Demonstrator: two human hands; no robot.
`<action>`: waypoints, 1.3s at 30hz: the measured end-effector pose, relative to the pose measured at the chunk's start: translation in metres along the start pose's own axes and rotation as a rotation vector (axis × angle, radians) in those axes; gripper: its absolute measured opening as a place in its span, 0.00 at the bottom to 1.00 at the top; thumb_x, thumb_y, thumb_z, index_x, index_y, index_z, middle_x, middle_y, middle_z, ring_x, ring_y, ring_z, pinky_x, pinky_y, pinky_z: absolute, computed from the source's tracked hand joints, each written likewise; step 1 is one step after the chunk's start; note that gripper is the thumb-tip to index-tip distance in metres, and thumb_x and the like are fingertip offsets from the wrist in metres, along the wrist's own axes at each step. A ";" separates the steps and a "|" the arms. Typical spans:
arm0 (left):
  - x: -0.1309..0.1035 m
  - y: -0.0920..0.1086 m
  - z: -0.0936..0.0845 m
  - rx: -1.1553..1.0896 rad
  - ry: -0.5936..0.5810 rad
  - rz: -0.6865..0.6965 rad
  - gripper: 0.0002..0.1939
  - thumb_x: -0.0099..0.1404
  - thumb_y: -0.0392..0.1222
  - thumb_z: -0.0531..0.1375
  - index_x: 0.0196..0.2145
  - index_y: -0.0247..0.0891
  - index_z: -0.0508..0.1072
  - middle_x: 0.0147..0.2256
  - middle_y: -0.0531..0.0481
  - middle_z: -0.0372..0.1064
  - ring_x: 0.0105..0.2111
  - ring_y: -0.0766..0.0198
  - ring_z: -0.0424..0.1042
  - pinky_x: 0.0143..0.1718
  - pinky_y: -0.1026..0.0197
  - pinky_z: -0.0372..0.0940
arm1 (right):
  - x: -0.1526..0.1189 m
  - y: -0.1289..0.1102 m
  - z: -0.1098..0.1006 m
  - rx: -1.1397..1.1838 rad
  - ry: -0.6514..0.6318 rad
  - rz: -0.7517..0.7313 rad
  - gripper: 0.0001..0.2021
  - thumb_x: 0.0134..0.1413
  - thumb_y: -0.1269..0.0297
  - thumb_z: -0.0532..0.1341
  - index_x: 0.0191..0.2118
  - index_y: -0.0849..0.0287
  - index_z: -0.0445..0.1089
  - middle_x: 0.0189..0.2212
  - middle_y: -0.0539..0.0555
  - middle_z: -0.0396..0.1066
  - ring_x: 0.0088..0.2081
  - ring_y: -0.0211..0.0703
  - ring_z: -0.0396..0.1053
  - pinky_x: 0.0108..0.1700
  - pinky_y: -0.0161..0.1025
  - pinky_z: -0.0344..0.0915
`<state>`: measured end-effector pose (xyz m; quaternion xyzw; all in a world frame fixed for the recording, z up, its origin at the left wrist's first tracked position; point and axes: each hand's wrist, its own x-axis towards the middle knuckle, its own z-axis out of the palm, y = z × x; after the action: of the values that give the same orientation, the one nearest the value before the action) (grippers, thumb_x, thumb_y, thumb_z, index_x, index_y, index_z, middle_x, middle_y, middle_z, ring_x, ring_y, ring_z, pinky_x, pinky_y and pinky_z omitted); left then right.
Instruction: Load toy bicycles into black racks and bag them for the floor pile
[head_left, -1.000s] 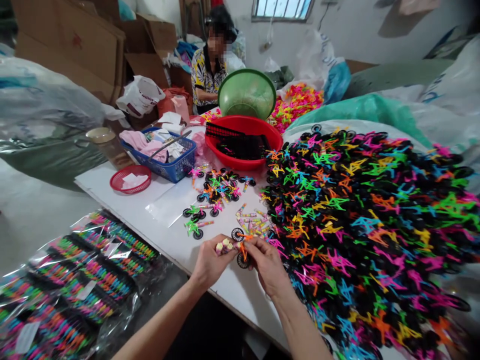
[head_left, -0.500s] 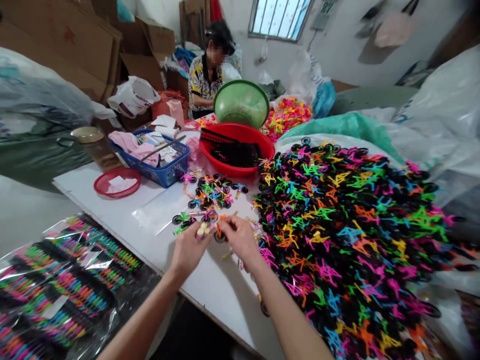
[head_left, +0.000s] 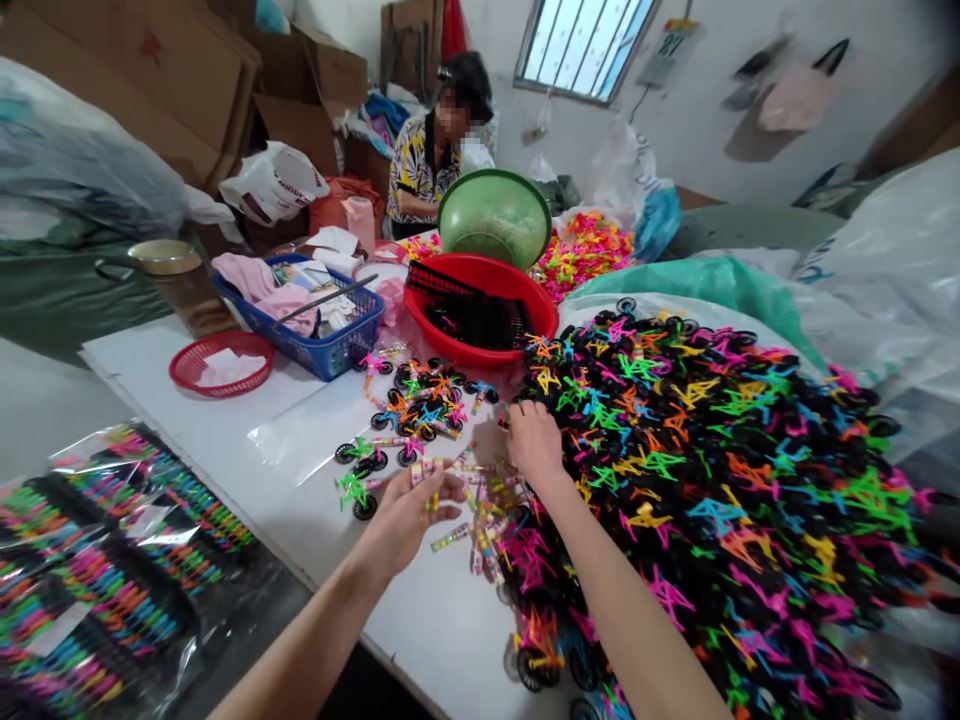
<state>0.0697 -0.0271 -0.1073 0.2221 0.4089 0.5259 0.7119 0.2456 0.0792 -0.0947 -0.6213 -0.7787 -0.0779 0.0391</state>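
My left hand (head_left: 409,510) is closed round several small printed tubes (head_left: 426,470) above the white table. My right hand (head_left: 534,440) reaches to the left edge of a large heap of colourful toy bicycles (head_left: 675,470); its fingertips are hidden, so what they touch cannot be made out. Between the hands lie loose printed tubes (head_left: 487,525). A smaller group of toy bicycles (head_left: 424,400) sits just beyond my left hand, and a green one (head_left: 356,490) lies to its left.
A red basin (head_left: 480,345) holds black pieces, with a green basin (head_left: 495,215) behind. Left are a blue basket (head_left: 322,355), a red basket (head_left: 221,375) and a jug (head_left: 176,285). Packed bags (head_left: 127,570) lie lower left. A person (head_left: 420,170) sits across the white table (head_left: 442,620).
My right hand has moved away from my left, rightward to the heap's edge. The orange toy bicycle between my hands is no longer there. The view has shifted slightly.
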 end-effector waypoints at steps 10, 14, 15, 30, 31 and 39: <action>0.044 -0.018 0.047 0.013 -0.114 0.131 0.17 0.52 0.49 0.65 0.31 0.35 0.65 0.23 0.54 0.64 0.19 0.72 0.62 0.18 0.70 0.55 | -0.065 0.005 -0.028 1.012 0.146 0.182 0.10 0.53 0.59 0.56 0.35 0.60 0.68 0.32 0.54 0.70 0.33 0.42 0.67 0.36 0.38 0.65; 0.025 -0.018 0.057 -0.048 -0.161 0.052 0.19 0.54 0.53 0.64 0.32 0.33 0.67 0.23 0.53 0.64 0.19 0.73 0.62 0.17 0.71 0.51 | -0.088 0.018 -0.030 0.932 0.181 0.208 0.10 0.55 0.59 0.55 0.35 0.59 0.69 0.32 0.54 0.70 0.34 0.43 0.67 0.38 0.39 0.64; 0.022 -0.018 0.057 -0.039 -0.150 0.049 0.20 0.54 0.54 0.63 0.33 0.33 0.68 0.23 0.53 0.64 0.19 0.73 0.62 0.17 0.71 0.51 | -0.095 0.021 -0.031 0.892 0.184 0.192 0.09 0.55 0.60 0.55 0.34 0.59 0.69 0.32 0.54 0.70 0.34 0.43 0.67 0.38 0.39 0.64; -0.013 -0.026 0.045 0.368 -0.173 0.169 0.18 0.59 0.52 0.60 0.37 0.33 0.69 0.21 0.56 0.59 0.19 0.74 0.54 0.19 0.70 0.48 | -0.135 0.017 -0.059 1.004 0.100 0.217 0.13 0.54 0.57 0.57 0.23 0.59 0.65 0.24 0.49 0.63 0.27 0.37 0.61 0.30 0.34 0.59; -0.017 -0.023 0.039 0.406 -0.183 0.173 0.17 0.61 0.52 0.59 0.36 0.33 0.69 0.22 0.56 0.59 0.20 0.74 0.53 0.20 0.69 0.48 | -0.134 0.014 -0.062 1.065 0.135 0.265 0.13 0.53 0.56 0.58 0.24 0.59 0.65 0.22 0.48 0.61 0.25 0.36 0.59 0.28 0.33 0.57; -0.032 -0.023 0.005 0.396 -0.143 0.141 0.15 0.58 0.48 0.63 0.35 0.32 0.70 0.24 0.54 0.60 0.23 0.73 0.53 0.23 0.68 0.48 | -0.129 -0.036 -0.042 1.567 -0.160 0.426 0.16 0.47 0.50 0.61 0.24 0.59 0.64 0.17 0.45 0.58 0.19 0.33 0.53 0.20 0.31 0.53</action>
<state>0.0834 -0.0646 -0.1099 0.4225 0.4360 0.4669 0.6430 0.2379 -0.0601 -0.0768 -0.5521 -0.4726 0.5432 0.4204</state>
